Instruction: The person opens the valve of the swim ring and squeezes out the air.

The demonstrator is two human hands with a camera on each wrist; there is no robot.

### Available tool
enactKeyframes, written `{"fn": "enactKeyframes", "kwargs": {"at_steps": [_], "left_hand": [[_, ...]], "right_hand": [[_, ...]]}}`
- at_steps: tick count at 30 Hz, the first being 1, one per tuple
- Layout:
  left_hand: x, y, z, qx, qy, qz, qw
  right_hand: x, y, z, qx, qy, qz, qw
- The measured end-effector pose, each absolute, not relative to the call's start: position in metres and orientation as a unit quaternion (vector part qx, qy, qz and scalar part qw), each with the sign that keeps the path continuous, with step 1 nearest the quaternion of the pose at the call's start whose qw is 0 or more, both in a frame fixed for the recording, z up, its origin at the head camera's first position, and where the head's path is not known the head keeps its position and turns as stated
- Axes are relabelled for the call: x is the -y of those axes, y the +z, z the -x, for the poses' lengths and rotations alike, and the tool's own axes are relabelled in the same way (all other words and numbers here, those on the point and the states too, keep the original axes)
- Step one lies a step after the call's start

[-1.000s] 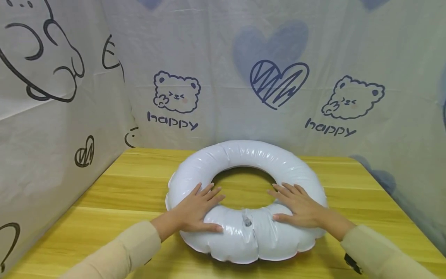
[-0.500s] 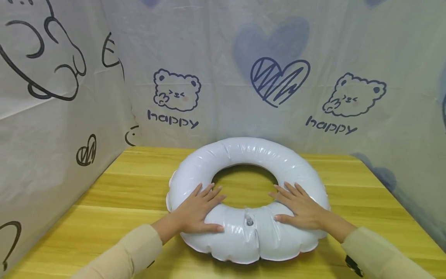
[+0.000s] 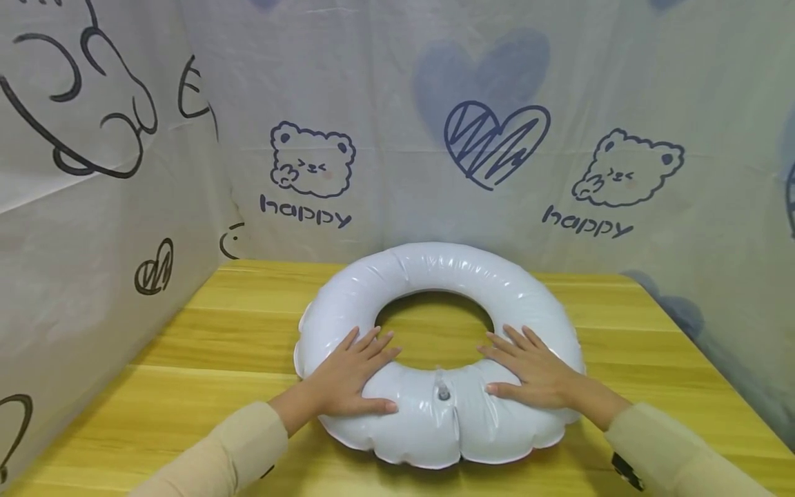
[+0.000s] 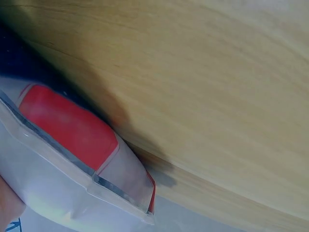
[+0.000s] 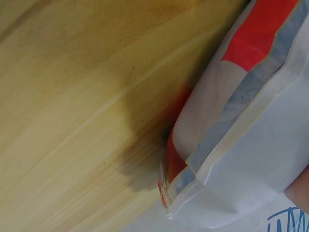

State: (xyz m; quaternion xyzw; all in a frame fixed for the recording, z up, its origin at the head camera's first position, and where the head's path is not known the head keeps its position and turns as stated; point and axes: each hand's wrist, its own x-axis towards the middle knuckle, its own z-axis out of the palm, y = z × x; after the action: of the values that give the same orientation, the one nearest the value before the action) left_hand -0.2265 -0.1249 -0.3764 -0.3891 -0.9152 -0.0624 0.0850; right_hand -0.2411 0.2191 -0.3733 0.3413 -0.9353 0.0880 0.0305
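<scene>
A white inflatable swim ring (image 3: pixel 435 266) lies flat on the wooden table, its clear valve (image 3: pixel 443 392) at the near side facing up. My left hand (image 3: pixel 348 373) rests on the ring's near left part, fingers straight and spread toward the hole, thumb pointing at the valve. Mirroring it, my right hand (image 3: pixel 534 369) lies with spread fingers on the near right part. In the left wrist view the ring's underside shows a red patch (image 4: pixel 70 128) below the seam. A similar red patch (image 5: pixel 260 31) appears in the right wrist view. Only a sliver of each hand enters the wrist views.
The yellow wood-grain table (image 3: pixel 205 386) extends around the ring on both sides. Behind it hangs a pale cloth backdrop (image 3: pixel 397 186) printed with hearts, bears and "happy". Another printed cloth (image 3: pixel 81 228) borders the table's left edge.
Both hands stay on the swim ring in the same pose. The head view has shifted only slightly.
</scene>
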Motion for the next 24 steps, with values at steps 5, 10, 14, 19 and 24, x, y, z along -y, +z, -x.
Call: {"fn": "enactKeyframes", "kwargs": {"at_steps": [5, 10, 14, 19, 24], "left_hand": [[0.1254, -0.3780, 0.2267, 0.915, -0.064, 0.389, 0.085], [0.1249, -0.3805, 0.2277, 0.915, -0.059, 0.389, 0.086], [0.1251, -0.3823, 0.2281, 0.915, -0.055, 0.390, 0.088], [0.1250, -0.3832, 0.2273, 0.917, -0.051, 0.387, 0.087], [0.1240, -0.3827, 0.2263, 0.918, -0.042, 0.385, 0.082]], "right_hand": [[-0.2183, -0.3725, 0.2404, 0.936, 0.082, -0.341, 0.026], [-0.2178, -0.3700, 0.2385, 0.938, 0.076, -0.339, 0.019], [-0.2171, -0.3661, 0.2361, 0.937, 0.073, -0.341, 0.008], [-0.2162, -0.3647, 0.2347, 0.936, 0.068, -0.344, 0.006], [-0.2159, -0.3667, 0.2351, 0.937, 0.068, -0.342, 0.009]]}}
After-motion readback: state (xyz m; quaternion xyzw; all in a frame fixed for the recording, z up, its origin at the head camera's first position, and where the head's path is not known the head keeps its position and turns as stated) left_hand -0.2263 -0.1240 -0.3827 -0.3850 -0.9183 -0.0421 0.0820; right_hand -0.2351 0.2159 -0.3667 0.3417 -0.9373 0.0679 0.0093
